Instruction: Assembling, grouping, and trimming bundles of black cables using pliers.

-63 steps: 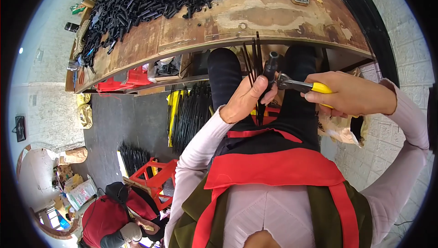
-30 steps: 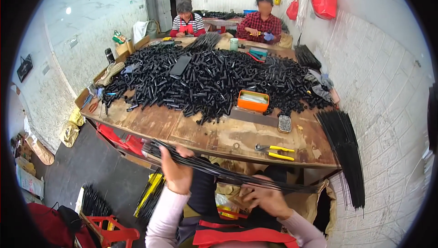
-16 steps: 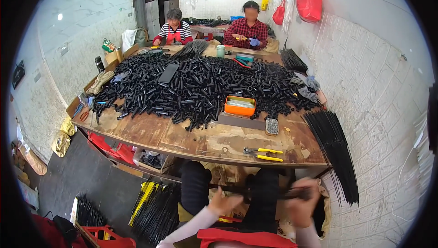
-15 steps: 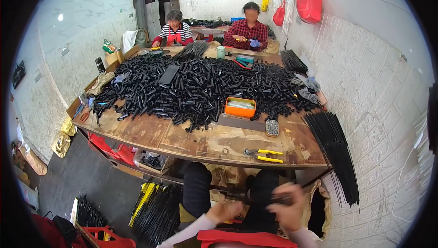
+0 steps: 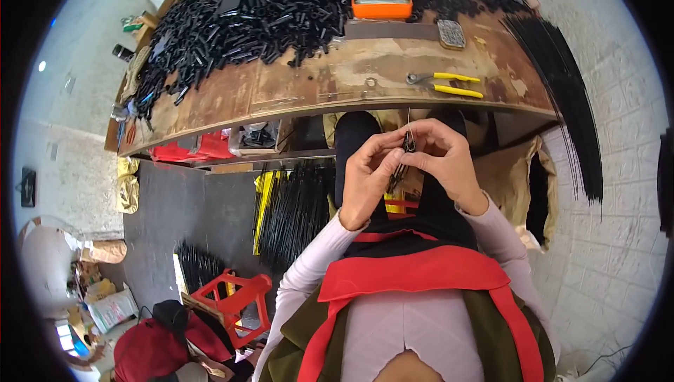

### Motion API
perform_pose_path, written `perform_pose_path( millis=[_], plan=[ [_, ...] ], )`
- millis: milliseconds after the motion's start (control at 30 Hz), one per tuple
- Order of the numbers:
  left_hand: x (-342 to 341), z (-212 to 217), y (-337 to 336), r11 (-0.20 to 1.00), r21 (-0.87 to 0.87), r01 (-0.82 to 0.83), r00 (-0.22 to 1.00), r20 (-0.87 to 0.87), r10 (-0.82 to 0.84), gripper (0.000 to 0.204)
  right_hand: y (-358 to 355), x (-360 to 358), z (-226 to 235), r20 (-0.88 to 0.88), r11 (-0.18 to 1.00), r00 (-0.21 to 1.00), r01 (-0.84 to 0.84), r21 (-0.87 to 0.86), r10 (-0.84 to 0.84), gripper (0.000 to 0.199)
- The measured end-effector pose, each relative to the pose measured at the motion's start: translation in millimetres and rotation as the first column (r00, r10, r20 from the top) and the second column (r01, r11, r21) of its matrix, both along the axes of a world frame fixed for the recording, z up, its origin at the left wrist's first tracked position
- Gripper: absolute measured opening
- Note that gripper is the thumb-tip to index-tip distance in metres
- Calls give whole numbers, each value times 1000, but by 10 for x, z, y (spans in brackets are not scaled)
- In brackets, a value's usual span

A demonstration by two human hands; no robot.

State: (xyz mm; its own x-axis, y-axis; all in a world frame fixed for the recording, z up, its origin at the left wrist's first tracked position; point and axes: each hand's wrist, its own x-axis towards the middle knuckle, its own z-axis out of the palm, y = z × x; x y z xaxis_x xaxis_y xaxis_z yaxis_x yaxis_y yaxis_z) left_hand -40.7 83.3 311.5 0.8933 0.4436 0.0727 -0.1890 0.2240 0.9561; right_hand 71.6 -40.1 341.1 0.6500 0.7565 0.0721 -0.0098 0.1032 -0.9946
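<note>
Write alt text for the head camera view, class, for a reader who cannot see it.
Two hands, left hand and right hand, pinch a small dark piece with thin rods over the person's lap. Ahead, a worn wooden table holds yellow-handled pliers, an orange tray and a heap of black tubes.

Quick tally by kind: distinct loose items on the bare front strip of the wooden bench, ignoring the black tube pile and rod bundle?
Yellow-handled pliers: 1
Orange rectangular tray: 1
Dark flat rectangular block: 1
Small grey gridded pad: 1
Total: 4
</note>
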Motion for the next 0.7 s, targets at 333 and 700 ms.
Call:
perform_pose_path(
  millis=[333, 700],
  plan=[
    [-170, 32, 58, 995, -90, 51, 999, -8, -52, 19, -57, -8, 118, -206, 985, 965, -170, -31, 160, 34],
    [-135, 85, 128, 960, -163, 228, 970, -49, -239, 15, -102, 89, -22, -357, 945, 882, -326, 7, 307, 28]
  ],
)
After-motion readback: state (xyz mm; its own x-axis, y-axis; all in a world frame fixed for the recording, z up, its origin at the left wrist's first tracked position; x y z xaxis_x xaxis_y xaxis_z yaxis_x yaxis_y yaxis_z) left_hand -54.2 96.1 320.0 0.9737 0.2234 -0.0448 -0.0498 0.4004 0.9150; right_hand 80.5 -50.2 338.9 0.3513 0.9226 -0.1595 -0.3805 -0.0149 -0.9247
